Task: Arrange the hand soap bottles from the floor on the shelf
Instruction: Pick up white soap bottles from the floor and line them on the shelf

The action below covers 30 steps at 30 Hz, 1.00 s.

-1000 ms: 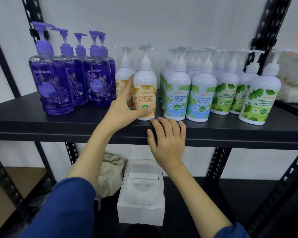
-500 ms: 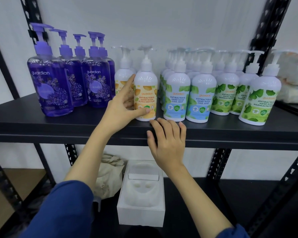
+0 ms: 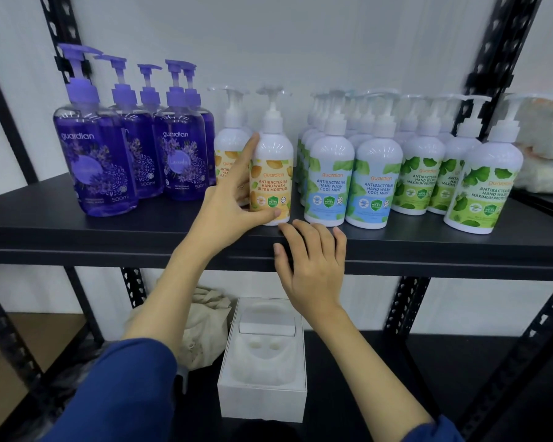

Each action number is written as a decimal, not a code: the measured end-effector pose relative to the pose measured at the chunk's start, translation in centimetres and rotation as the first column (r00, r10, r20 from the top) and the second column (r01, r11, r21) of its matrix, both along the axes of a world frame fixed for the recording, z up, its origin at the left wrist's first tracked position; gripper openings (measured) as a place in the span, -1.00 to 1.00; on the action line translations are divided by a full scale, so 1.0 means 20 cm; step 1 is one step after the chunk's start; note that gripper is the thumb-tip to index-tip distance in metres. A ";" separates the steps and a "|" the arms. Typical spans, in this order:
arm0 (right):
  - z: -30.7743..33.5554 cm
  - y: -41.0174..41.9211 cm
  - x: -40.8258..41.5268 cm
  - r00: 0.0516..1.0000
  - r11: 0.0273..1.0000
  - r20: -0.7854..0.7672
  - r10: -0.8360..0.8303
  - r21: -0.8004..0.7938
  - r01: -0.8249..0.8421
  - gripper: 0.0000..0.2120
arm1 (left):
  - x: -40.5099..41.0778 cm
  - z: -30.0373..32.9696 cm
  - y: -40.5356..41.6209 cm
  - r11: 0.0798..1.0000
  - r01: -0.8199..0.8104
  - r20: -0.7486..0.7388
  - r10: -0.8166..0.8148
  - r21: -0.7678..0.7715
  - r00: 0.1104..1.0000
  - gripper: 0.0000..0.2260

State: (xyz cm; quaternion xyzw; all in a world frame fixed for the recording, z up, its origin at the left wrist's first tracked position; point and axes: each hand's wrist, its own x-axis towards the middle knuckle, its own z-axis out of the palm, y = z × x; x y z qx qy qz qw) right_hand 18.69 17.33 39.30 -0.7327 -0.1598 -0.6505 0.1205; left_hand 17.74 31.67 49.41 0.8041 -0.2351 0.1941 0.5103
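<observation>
Squaring up the orange-label bottle (image 3: pixel 271 173) w/ my left hand (image 3: pixel 233 202), thumb and fingers curled round its base, bottle upright at shelf (image 3: pixel 428 247) front, blue-label bottles (image 3: pixel 351 183) at its 3 o'clock. Right hand (image 3: pixel 312 263) lies flat on the shelf edge, holding nothing. Placing step, I reckon; next: let go w/o tipping it, then go for another bottle.
</observation>
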 end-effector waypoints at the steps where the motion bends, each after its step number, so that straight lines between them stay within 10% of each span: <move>1: 0.00 0.00 0.00 1.000 1.000 -0.001 0.001 0.000 -0.001 -0.79 | 0.00 0.00 0.00 1.000 0.005 -0.001 -0.005 0.001 1.000 -0.11; 30: 0.06 0.01 -0.12 0.973 1.000 -0.230 0.000 -0.013 -0.003 -0.74 | -0.14 0.04 0.01 0.956 -0.206 -0.015 0.214 0.207 0.977 -0.22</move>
